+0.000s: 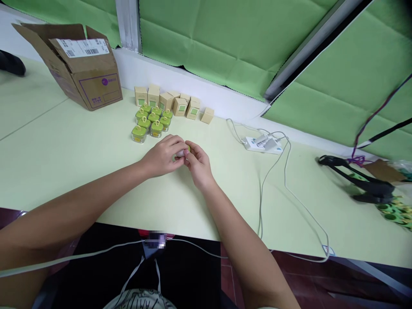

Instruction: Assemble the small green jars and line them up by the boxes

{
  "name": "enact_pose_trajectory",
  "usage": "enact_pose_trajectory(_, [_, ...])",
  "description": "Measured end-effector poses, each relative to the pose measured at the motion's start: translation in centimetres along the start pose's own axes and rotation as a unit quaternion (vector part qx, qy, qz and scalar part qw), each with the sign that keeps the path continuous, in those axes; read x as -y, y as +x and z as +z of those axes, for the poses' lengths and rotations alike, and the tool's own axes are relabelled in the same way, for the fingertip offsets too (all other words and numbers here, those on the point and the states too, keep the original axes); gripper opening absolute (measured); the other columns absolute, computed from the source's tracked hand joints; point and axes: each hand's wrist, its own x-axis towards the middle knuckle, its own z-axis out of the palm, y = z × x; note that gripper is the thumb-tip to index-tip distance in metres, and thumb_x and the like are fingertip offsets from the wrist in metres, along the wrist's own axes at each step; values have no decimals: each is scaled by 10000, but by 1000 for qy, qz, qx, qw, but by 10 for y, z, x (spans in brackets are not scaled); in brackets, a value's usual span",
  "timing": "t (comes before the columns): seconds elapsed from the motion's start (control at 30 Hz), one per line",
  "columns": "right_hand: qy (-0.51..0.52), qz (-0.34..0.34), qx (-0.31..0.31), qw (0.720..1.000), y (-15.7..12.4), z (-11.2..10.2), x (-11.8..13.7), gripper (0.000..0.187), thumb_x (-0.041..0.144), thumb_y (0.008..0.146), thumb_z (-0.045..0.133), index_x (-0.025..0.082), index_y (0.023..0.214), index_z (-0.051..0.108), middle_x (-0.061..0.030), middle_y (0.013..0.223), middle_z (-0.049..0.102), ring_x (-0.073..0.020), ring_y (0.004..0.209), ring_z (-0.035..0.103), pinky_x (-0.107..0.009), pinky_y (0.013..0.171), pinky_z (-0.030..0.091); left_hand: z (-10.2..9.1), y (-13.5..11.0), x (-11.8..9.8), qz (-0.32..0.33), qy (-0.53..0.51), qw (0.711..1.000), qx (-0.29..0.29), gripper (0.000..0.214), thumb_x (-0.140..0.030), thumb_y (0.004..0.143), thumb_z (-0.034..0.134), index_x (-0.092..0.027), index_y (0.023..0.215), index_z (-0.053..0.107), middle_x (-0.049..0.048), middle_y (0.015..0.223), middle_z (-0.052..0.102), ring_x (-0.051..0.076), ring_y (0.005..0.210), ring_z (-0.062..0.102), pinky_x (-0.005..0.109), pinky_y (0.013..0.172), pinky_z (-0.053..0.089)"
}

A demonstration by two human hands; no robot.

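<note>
In front of me, just above the table, my left hand [164,156] and my right hand [199,165] meet with fingers closed around one small container [180,152]. A bit of green and a pale, clear-looking part show between the fingers; the rest of it is hidden. Just beyond my left hand stand several small clear jars [139,134] with green lids and yellow loops on top, grouped close together. Behind these jars is a row of small brown cardboard boxes [193,108], some with a green square on the front.
A large open carton [96,81] stands at the back left. To the right lie a white power strip [262,144] and its cables [289,189]. A black stand-like object [360,180] and green pieces [395,212] are at the far right. A white cord [80,256] crosses near my lap.
</note>
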Motion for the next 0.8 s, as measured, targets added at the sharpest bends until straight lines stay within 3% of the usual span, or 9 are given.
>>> enact_pose_trajectory(0.27, [-51,-22,-7,998,-2,8,-3,424,427,847,751,261,1230,674,-66,1242,751,-259,1157,704,-464,1035,601,4,3,-5,-2,48,999,4,58,-149,885,611,-198,886,582,61,889,604,226,876,581,375,795,528])
enact_pose_trajectory(0.37, [-52,-26,-4,998,-4,10,0,397,405,854,732,256,1218,675,-68,1203,761,-269,1148,714,-474,1011,617,5,3,-7,-13,51,999,9,84,-137,861,622,-196,901,578,73,920,598,236,895,577,374,788,525])
enact_pose_trajectory(0.6, [-68,-20,18,997,-2,2,0,494,492,846,763,257,1267,656,-92,1345,723,-276,1232,688,-489,1078,591,-3,4,-4,-39,-2,998,44,71,-153,953,575,-184,999,619,67,987,594,217,930,603,360,825,525])
enact_pose_trajectory(0.8, [-129,-62,21,990,-4,3,3,420,463,864,745,254,1223,679,-81,1260,753,-284,1198,676,-503,1100,562,-2,5,-5,-58,-1,998,37,67,-162,867,644,-192,909,601,49,945,585,208,894,597,344,802,517])
